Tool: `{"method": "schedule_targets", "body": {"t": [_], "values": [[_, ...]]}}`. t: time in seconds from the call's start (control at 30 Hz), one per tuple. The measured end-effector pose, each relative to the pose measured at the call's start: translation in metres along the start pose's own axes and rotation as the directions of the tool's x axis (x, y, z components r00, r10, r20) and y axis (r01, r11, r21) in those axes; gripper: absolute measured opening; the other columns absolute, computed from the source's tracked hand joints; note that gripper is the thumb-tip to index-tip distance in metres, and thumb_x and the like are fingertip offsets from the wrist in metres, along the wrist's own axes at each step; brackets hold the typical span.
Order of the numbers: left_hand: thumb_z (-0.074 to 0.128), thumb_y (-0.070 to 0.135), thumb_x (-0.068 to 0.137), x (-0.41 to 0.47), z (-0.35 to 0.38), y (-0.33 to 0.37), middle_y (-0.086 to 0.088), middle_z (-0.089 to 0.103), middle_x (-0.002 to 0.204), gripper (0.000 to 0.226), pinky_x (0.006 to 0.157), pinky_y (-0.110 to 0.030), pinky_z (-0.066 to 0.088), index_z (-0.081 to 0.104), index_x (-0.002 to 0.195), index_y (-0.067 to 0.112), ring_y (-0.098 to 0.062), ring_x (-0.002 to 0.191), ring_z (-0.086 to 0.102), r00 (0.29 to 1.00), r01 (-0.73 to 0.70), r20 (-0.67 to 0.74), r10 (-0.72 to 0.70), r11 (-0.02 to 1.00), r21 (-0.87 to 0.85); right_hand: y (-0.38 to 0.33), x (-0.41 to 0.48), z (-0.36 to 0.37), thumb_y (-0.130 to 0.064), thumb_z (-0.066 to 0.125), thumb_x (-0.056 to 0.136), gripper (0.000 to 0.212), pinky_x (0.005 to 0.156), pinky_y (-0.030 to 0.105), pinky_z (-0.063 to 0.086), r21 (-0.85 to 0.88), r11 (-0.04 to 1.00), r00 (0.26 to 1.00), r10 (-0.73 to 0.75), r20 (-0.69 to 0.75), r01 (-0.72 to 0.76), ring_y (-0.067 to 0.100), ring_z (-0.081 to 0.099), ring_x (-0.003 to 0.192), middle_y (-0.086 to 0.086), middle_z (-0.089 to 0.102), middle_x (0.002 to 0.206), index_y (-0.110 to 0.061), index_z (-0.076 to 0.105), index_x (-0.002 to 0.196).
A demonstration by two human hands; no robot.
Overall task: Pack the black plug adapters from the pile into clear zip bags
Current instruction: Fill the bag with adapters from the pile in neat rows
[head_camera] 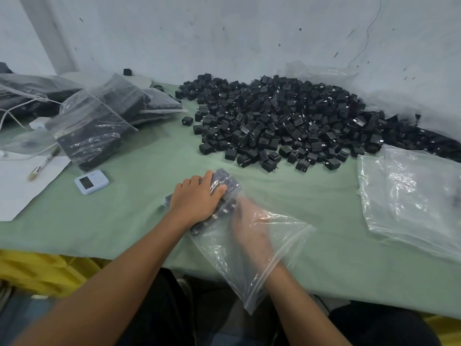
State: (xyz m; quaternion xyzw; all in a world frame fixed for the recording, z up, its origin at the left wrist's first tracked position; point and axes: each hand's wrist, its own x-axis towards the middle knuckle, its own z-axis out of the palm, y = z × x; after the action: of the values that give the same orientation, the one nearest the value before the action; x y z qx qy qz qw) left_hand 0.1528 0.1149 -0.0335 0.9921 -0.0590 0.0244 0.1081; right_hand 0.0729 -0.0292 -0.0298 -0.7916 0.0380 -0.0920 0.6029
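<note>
Under left hand point(197, 201), bagged adapters point(225, 177)

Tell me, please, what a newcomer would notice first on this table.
The big pile of black plug adapters at the back right of the green cloth, against the wall, draws the eye first. Near the front edge, the left hand rests on a row of adapters in a clear zip bag, and the right hand is inside that bag. Filled bags lie at the left.

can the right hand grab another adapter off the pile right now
Probably not yet: the right hand is inside the zip bag, covered by plastic. It would need to pull out before reaching the pile.
</note>
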Motion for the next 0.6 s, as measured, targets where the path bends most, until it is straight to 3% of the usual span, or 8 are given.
{"method": "schedule_targets", "body": {"t": [0.1, 0.2, 0.27, 0.33, 0.47, 0.6], "values": [[0.017, 0.065, 0.099, -0.001, 0.0, 0.0, -0.011, 0.048, 0.145, 0.066, 0.103, -0.045, 0.034, 0.024, 0.151, 0.026, -0.032, 0.127, 0.046, 1.0, 0.004, -0.004, -0.004, 1.0, 0.0, 0.016, 0.019, 0.006, -0.013, 0.049, 0.099, 0.017, 0.076, 0.039, 0.049, -0.187, 0.982, 1.0, 0.0, 0.029, 0.006, 0.022, 0.056, 0.08, -0.003, 0.049, 0.079, -0.005, 0.061, 0.109], [0.017, 0.065, 0.099, 0.0, -0.001, 0.001, -0.011, 0.045, 0.148, 0.066, 0.105, -0.046, 0.032, 0.024, 0.152, 0.027, -0.032, 0.13, 0.044, 1.0, 0.019, 0.017, -0.019, 1.0, -0.011, 0.035, 0.016, 0.008, -0.008, 0.054, 0.099, 0.01, 0.084, 0.053, 0.054, -0.014, 0.985, 0.981, -0.171, 0.095, 0.173, 0.031, 0.065, 0.088, 0.008, 0.063, 0.091, -0.006, 0.061, 0.105], [0.017, 0.064, 0.099, 0.002, -0.004, 0.001, -0.01, 0.041, 0.152, 0.066, 0.109, -0.047, 0.028, 0.021, 0.154, 0.028, -0.032, 0.135, 0.04, 0.997, 0.044, 0.062, -0.04, 0.997, -0.06, 0.047, 0.015, 0.006, -0.028, 0.059, 0.099, 0.011, 0.082, 0.04, 0.058, 0.092, 0.976, 0.97, -0.209, 0.125, 0.198, 0.02, 0.069, 0.095, 0.0, 0.068, 0.102, -0.027, 0.062, 0.109], [0.016, 0.06, 0.101, 0.007, -0.008, 0.0, -0.01, 0.037, 0.156, 0.064, 0.111, -0.049, 0.026, 0.019, 0.156, 0.028, -0.033, 0.139, 0.037, 0.991, 0.08, 0.121, -0.064, 0.988, -0.134, 0.053, 0.014, 0.006, -0.047, 0.059, 0.094, 0.016, 0.073, 0.024, 0.054, 0.067, 0.976, 0.964, -0.216, 0.154, 0.207, 0.01, 0.066, 0.092, -0.011, 0.066, 0.1, -0.045, 0.058, 0.11], [0.025, 0.055, 0.102, 0.011, -0.016, -0.001, -0.009, 0.048, 0.146, 0.054, 0.101, -0.048, 0.033, 0.034, 0.145, 0.023, -0.034, 0.13, 0.046, 0.986, 0.084, 0.155, -0.059, 0.984, -0.158, 0.067, 0.018, 0.011, -0.033, 0.068, 0.094, 0.019, 0.067, 0.017, 0.05, 0.017, 0.939, 0.935, -0.344, 0.09, 0.344, 0.006, 0.063, 0.084, -0.01, 0.065, 0.101, -0.028, 0.061, 0.111], [0.04, 0.06, 0.097, 0.014, -0.017, -0.002, 0.0, 0.058, 0.119, 0.041, 0.082, -0.041, 0.038, 0.045, 0.115, 0.024, -0.026, 0.099, 0.053, 0.982, 0.115, 0.17, -0.087, 0.979, -0.168, 0.069, 0.028, 0.018, -0.044, 0.072, 0.088, 0.016, 0.07, 0.042, 0.054, 0.037, 0.953, 0.952, -0.301, 0.057, 0.299, 0.008, 0.064, 0.081, -0.018, 0.066, 0.093, -0.046, 0.061, 0.099]]}}
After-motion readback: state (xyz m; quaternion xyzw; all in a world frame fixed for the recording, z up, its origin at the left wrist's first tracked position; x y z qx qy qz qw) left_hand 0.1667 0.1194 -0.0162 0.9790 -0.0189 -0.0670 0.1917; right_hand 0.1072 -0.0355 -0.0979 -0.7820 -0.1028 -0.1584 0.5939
